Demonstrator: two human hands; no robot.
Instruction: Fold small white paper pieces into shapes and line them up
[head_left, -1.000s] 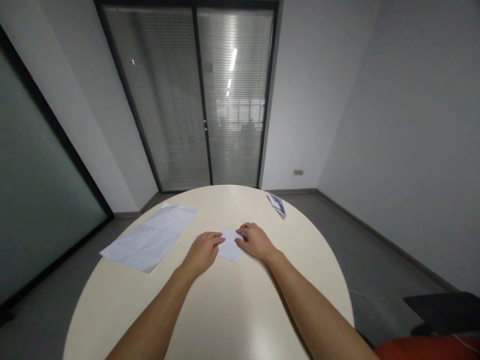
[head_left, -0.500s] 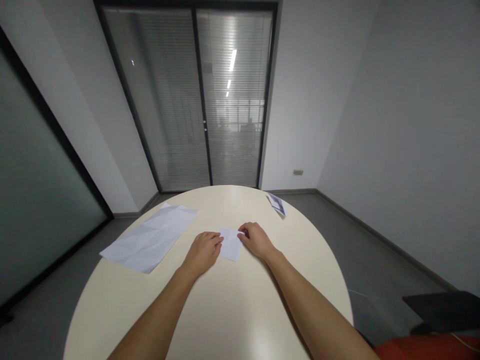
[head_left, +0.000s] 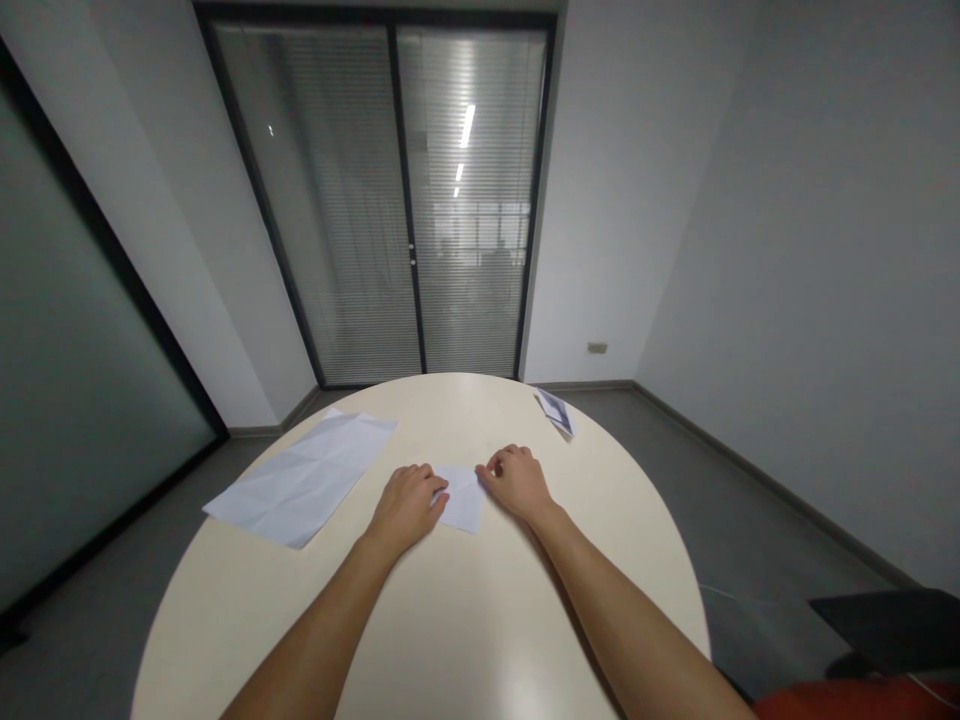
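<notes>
Two hands on one small folded paper, mid-table: my left hand presses its left edge flat, my right hand has crept inward, fingertips pinching the far corner — crease tightening. Beyond: creased sheet left, printed slip at the table rim.

office: glass partitions, blinds
</notes>
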